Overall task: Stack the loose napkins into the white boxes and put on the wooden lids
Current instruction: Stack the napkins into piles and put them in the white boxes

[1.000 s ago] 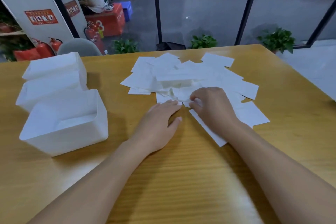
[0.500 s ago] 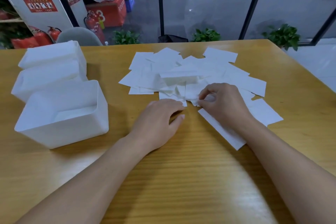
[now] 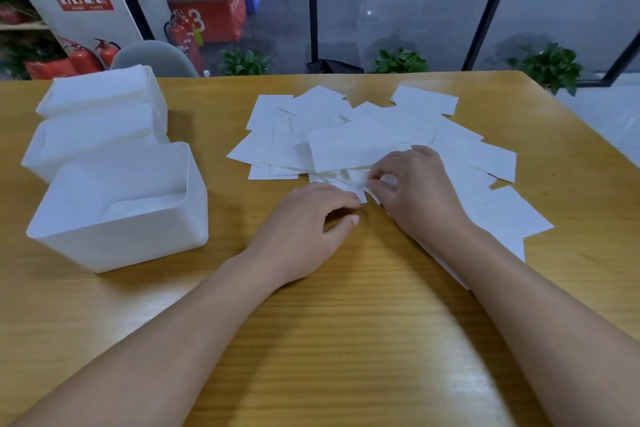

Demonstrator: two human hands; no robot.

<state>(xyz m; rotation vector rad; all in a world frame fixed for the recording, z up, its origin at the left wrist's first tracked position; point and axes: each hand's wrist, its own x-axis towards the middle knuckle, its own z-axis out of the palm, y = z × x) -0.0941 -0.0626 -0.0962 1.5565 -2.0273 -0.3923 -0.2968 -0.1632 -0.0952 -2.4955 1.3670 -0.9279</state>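
Napkins [image 3: 363,142] are scattered on the surface [image 3: 346,340], at 3 o'clock from the boxes [image 3: 117,204]. One edge is pinched by right hand [image 3: 415,198] fingers; left hand [image 3: 304,232] fingers are loosely curled, resting. Sheets are judged light, limp and tearable; edges are best gripped.

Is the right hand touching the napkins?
Touching. In the head view the right hand pinches a napkin at the near edge of the napkins, fingers curled onto the paper.

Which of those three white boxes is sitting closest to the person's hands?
The nearest white box, at the front of the row on the left. It stands alongside the left hand, while the middle box and the far box sit behind it.
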